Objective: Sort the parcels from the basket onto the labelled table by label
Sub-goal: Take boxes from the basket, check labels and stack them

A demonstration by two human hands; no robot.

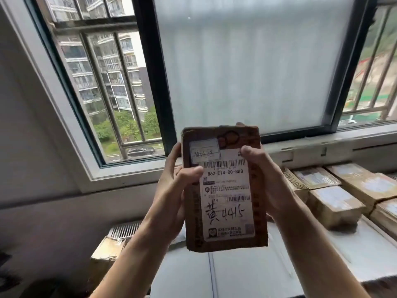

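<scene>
- in front of the window (247, 67), with its frosted middle pane and barred clear panes either side, the person stands over a pale table (247, 274) that runs under the sill
- on the right of that table a group of sorted parcels (335, 203) lies packed side by side, so by my reading a good share of the sorting is already done; on the left another brown box (105, 252) sits at the table's edge
- the basket is out of view, so how many parcels are left cannot be told
- held up between table and window is the brown parcel (223, 190), upright, face toward the camera, well clear of the table
- the left hand (171, 181) grasps its left edge, thumb laid across the front
- the right hand (264, 181) grasps its right edge, thumb pressing near the top of the label
- the shipping label (225, 196) reads 862-e14 00-888, with handwritten marks and 4415 below; a smaller sticker (204, 153) sits above it
- judgement: this is the label-reading step, and the parcel has yet to go down in its matching spot
</scene>
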